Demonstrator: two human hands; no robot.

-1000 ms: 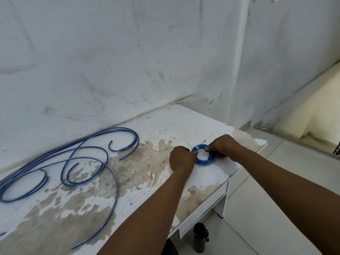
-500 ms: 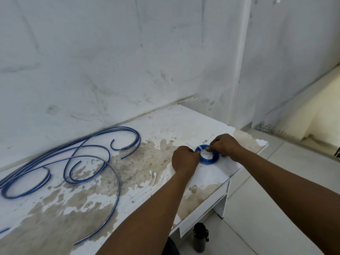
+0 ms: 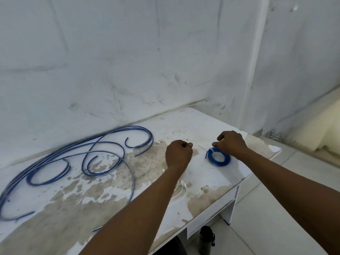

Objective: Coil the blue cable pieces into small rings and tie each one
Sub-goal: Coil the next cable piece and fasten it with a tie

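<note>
Lying flat on the white right part of the stained table (image 3: 211, 183), a small blue coiled ring (image 3: 218, 156), with a pale tie or strip showing at its upper left edge. Hovering just over the ring's far side, the right hand (image 3: 232, 145), fingers curled with thumb and forefinger pinched together at the pale strip; whether actually gripping that strip, cannot tell at this size. Sitting apart from the ring on its left, the left hand (image 3: 178, 155), fingers curled into a loose fist over the table, thumb and fingertip meeting at the top; whether anything thin is pinched there, cannot tell. Not touching each other, the two hands, with bare tabletop showing between them.

Sprawling across the left part of the table, well apart from the ring, the loose blue cable pieces (image 3: 77, 159), curving in long arcs and open hooks, still uncoiled, some running off toward the left edge. Backing the table, a scuffed white wall (image 3: 128, 61). Standing on the tiled floor below the table's near edge, a dark bottle (image 3: 206, 240).
</note>
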